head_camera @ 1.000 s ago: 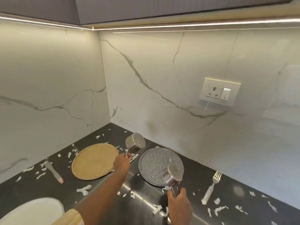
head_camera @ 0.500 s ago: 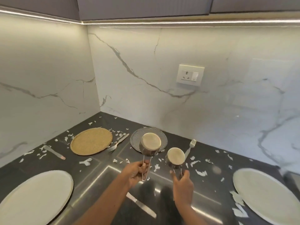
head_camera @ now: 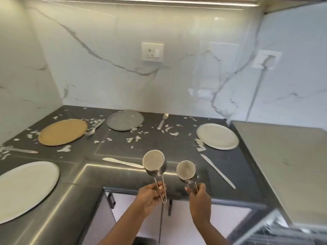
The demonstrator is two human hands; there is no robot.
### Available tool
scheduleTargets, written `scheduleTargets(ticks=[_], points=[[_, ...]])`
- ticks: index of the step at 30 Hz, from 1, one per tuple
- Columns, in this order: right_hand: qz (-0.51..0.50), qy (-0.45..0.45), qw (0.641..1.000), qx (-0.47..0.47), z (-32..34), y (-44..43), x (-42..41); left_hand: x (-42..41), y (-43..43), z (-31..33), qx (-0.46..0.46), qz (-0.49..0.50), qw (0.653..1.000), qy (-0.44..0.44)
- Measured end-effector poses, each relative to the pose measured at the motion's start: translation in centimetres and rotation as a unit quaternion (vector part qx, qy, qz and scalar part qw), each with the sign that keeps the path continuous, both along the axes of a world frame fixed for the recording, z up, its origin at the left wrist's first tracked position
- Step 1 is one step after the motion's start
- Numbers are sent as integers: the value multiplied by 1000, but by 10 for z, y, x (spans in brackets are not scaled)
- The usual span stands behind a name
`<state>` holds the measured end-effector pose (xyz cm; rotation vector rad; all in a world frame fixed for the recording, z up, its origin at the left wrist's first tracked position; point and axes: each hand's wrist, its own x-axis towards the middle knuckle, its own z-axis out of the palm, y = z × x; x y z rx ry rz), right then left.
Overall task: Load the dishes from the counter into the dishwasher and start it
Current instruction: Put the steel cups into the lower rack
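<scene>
Left hand (head_camera: 150,196) pinches the wire handle of the larger steel cup (head_camera: 154,163), lower centre of frame; right hand (head_camera: 199,195) is closed on the wire handle of the smaller steel cup (head_camera: 186,171) just beside it, cups near but not touching, both held in the air above the counter edge, mouths tipped toward the camera. Step in hand looks like carrying both cups to the dishwasher; a blurred wire rack (head_camera: 276,228) shows at lower right, likely the destination. To do it well: keep cups apart so they don't clank, keep grip firm on the thin handles since they can swivel, and seat each mouth-down in the rack. Still on the dark counter (head_camera: 177,149): tan plate (head_camera: 62,131) at left, grey plate (head_camera: 125,120) at centre back, white plate (head_camera: 217,136) at right, big white plate (head_camera: 24,186) at lower left, forks (head_camera: 162,121), knives (head_camera: 123,162), scattered white scraps. Most of the loading seems left.
</scene>
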<state>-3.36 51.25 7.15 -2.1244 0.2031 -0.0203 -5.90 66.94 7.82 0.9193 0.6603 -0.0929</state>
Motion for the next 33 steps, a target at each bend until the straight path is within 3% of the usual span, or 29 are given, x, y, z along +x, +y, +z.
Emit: scheduleTargets(ticks=[11, 15, 22, 25, 28, 33], points=[[-167, 48, 984, -29, -29, -204, -84, -35, -206, -38, 39, -181, 983, -8], [-214, 111, 970, -42, -56, -289, -126, -48, -293, -68, 48, -278, 959, 25], [-292, 190, 937, -30, -126, -406, -166, -61, -407, -150, 141, -382, 909, 89], [-359, 233, 904, 9, -167, -435, -166, -49, -438, -189, 239, -429, 866, 94], [-439, 278, 846, 117, -214, -453, -151, -22, -462, -239, 293, -464, 830, 100], [-533, 275, 748, 284, -310, -478, -110, 37, -501, -347, 379, -497, 772, 116]])
